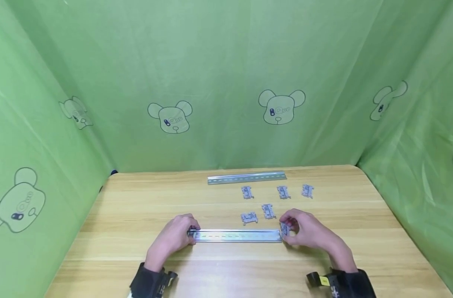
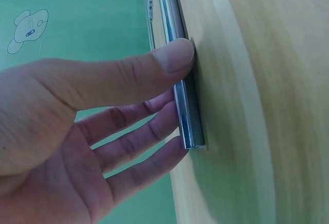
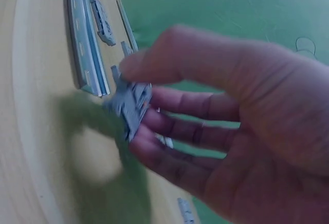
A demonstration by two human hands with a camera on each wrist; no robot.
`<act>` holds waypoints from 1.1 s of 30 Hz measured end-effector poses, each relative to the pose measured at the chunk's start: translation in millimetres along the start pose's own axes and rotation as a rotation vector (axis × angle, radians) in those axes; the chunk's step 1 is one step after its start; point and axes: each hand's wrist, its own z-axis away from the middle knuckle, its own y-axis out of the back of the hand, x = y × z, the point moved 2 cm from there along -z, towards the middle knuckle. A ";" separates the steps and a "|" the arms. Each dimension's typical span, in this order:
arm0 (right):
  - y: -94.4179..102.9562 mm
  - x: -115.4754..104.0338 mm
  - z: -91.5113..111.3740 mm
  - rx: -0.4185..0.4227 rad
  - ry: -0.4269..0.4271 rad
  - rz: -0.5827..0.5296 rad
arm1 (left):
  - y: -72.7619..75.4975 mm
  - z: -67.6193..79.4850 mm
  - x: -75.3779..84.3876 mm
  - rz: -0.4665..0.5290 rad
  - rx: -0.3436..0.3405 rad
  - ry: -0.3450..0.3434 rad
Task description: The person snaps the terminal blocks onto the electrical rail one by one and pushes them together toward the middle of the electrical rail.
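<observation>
Head view shows the two hands well apart, at opposite ends of a metal rail (image 1: pixel 237 236), which lies on the wooden table (image 1: pixel 219 269) in front of the person. The left hand (image 1: pixel 176 234) grips the left end of it: in the left wrist view, the thumb is on one side and the fingers touch the opposite side. The right hand (image 1: pixel 308 227) pinches a grey block (image 3: pixel 128 103) between thumb and fingers, just beside the right end of the metal rail; whether the block touches the metal, I cannot tell.

The metal rail is straight and shiny, with a row of slots along its middle. I judge that it is stiff and rather light, and that its smooth surface can slip easily. It seems best to take it by both long edges, close to the end, with care because the corners may be sharp.

The grey block is small and thin, with notches, and looks like hard plastic. It should be very light and not bend, but its narrow feet are perhaps fragile. A good hold is on its body, with gentle pressure, leaving the feet free.

Five other blocks (image 1: pixel 268 211) lie farther back on the table, and behind them a second rail (image 1: pixel 246 178).
</observation>
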 end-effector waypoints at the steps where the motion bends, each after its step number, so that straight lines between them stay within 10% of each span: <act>1: -0.5 1.1 -0.1 -0.005 0.006 -0.021 | 0.1 0.2 0.0 0.001 0.002 0.000; 12: -8.8 12.8 -0.7 -0.086 -0.017 -0.357 | 0.9 -1.8 -1.1 0.007 0.003 0.016; 33: -19.5 7.5 -9.4 -0.105 0.038 -0.391 | 1.1 -0.3 -1.3 0.009 0.016 0.018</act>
